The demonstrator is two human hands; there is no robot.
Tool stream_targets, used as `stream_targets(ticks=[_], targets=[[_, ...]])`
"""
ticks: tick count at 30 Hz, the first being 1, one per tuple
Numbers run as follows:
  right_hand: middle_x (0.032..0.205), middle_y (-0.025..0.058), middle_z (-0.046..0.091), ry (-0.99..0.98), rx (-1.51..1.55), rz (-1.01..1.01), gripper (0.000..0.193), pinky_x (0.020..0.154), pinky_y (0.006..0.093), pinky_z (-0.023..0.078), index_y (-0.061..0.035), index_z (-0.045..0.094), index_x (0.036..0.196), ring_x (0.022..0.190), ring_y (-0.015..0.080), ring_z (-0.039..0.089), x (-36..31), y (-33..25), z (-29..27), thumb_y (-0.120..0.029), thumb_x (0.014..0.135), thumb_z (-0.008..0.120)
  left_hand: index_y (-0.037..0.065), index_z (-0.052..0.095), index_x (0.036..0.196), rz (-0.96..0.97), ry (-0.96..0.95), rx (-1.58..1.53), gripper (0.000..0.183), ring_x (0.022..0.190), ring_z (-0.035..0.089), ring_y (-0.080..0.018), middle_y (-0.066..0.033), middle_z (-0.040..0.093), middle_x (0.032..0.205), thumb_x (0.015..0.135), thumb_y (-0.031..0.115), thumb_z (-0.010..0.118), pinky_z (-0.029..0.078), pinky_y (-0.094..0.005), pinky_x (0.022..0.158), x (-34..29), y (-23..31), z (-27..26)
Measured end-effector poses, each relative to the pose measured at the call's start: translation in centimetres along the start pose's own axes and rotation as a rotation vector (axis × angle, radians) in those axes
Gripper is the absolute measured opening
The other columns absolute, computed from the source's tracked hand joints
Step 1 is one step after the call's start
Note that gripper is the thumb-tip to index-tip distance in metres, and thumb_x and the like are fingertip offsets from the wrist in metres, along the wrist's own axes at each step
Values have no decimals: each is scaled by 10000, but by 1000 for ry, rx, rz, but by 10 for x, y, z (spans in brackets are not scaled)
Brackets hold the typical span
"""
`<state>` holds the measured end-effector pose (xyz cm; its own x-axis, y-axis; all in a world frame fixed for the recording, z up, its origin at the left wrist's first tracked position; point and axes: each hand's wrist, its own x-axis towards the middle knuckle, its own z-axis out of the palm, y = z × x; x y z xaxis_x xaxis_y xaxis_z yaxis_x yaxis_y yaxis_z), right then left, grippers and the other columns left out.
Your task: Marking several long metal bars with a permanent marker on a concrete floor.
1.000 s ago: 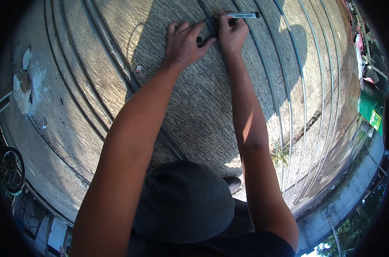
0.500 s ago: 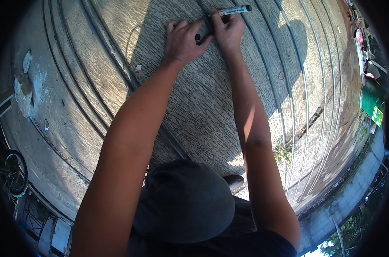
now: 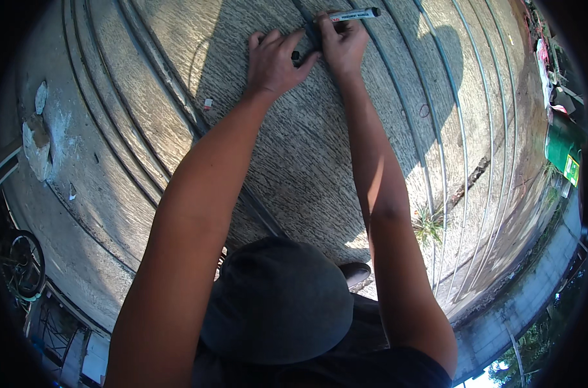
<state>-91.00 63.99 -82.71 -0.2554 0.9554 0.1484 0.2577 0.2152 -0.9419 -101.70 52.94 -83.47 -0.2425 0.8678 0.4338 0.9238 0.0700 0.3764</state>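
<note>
My right hand [image 3: 343,46] grips a white marker [image 3: 353,15] with a black end, its writing end pointing left over a dark metal bar [image 3: 302,8]. My left hand [image 3: 272,64] lies just left of that bar, its index fingertip close to the bar's edge and the thumb reaching toward my right hand. Between the left thumb and index finger sits a small black marker cap [image 3: 295,55], tucked in the hand. The marker's tip is hidden by my right fingers.
Several long metal bars [image 3: 450,77] run across the rough concrete ground [image 3: 307,161]. A paler bar [image 3: 171,81] passes left of my hands, near a small white-and-red scrap [image 3: 208,103]. Stones [image 3: 36,145] lie far left, a grass tuft [image 3: 428,227] right, a green sheet [image 3: 562,145] beyond.
My left hand has shifted slightly left with the cap. My right hand stays at the bar, and the marker has rolled a little in its grip.
</note>
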Motion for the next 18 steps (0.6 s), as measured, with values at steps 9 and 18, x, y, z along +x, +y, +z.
stream_targets(ticks=[9,18], targets=[[682,136,716,24,37,-29,332,589,336,541,49,720,837,593,189,689,-1,-1,-1,-280,852,763,102,724,1152,-4,-3,-11,465,781,610,-166,-24,687,790,791,379,817,382,-391,909,0,1,1],[680,138,714,-33,-47,-34,328,584,331,536,52,723,836,599,194,692,0,1,-2,-273,851,762,97,729,1138,-2,-2,1,461,800,629,-175,-31,704,812,786,382,816,386,-398,911,1,1,2]])
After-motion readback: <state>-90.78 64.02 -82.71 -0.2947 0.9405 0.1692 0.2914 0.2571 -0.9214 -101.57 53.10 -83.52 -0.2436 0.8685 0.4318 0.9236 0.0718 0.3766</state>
